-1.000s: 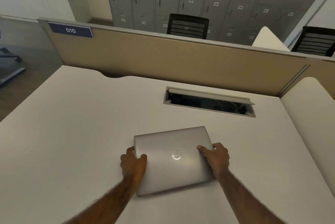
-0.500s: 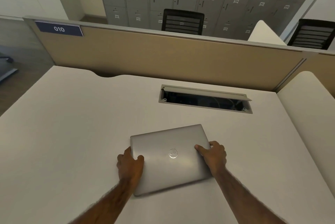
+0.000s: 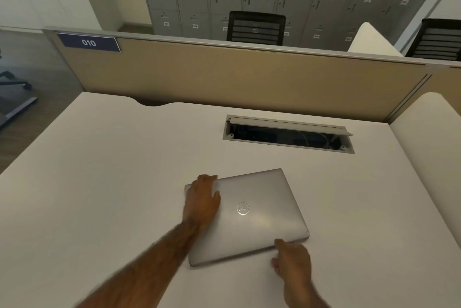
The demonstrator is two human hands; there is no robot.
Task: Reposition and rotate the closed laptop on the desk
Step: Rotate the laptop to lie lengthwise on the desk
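Note:
A closed silver laptop (image 3: pixel 264 223) with a round logo lies flat on the white desk (image 3: pixel 99 183), turned slightly anticlockwise. My left hand (image 3: pixel 203 199) lies on the lid's far left corner, with the fingertips curled over the far edge. My right hand (image 3: pixel 293 260) is at the near edge close to the right corner. Its index fingertip presses against that edge, and its thumb is off the lid. Both hands are motion-blurred.
An open cable hatch (image 3: pixel 287 134) is set into the desk just beyond the laptop. A tan partition (image 3: pixel 224 78) labelled 010 closes the desk's far side. A second white desk (image 3: pixel 429 133) adjoins on the right. Black chairs (image 3: pixel 255 28) and grey lockers stand behind.
My left hand slid from the left side up to the far left corner. My right hand dropped from the right side to the near edge. The laptop has hardly shifted.

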